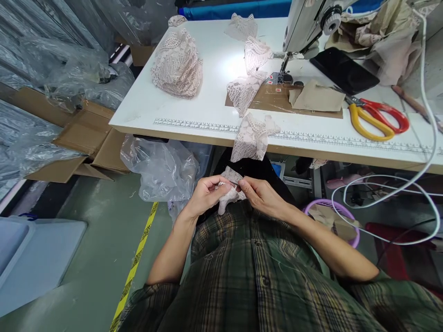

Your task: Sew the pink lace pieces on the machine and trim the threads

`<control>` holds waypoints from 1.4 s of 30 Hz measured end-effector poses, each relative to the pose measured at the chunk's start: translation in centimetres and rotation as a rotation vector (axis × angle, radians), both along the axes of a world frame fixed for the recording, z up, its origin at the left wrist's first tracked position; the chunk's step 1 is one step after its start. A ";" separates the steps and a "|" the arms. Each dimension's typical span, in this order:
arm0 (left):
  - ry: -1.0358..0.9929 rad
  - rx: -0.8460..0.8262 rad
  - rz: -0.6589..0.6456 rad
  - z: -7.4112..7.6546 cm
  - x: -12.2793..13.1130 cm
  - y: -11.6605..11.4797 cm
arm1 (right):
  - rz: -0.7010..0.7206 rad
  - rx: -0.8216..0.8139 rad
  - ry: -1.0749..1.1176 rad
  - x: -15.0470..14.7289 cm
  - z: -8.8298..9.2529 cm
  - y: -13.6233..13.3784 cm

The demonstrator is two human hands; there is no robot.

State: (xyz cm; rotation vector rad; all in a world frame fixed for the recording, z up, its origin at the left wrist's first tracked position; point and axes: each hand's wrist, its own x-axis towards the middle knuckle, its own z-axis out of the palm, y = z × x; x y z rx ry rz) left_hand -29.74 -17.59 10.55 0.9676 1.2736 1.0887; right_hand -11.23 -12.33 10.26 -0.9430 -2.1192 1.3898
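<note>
Over my lap, my left hand (210,193) pinches a pale pink lace piece (226,205), part of which hangs below the fingers. Close beside it my right hand (260,193) is closed at the lace, with a thin dark object (235,184) at its fingertips; its kind is too small to tell. Above both hands, a lace strip (254,136) drapes over the table's front edge. It follows on from more lace pieces (244,90) lying near the sewing machine's needle. Whether these join the lace in my hands cannot be made out.
The sewing machine (304,27) stands on the white table (131,106). A lace pile (178,64) sits at left. Scissors (372,120), a black phone-like slab (346,69) and a white cable (424,92) are at right. Below are a purple basket (332,203) and cardboard box (83,133).
</note>
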 end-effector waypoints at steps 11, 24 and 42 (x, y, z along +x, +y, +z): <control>0.126 0.019 -0.052 -2.0 -0.3 0.8 | 0.033 -0.166 0.025 -0.2 -3.9 -0.6; 0.299 0.319 0.098 -2.4 0.9 5.5 | -0.213 0.340 0.061 1.1 -0.4 0.2; 0.957 0.919 -0.305 -0.8 2.3 -2.7 | -0.446 0.041 0.012 -0.5 0.1 -1.0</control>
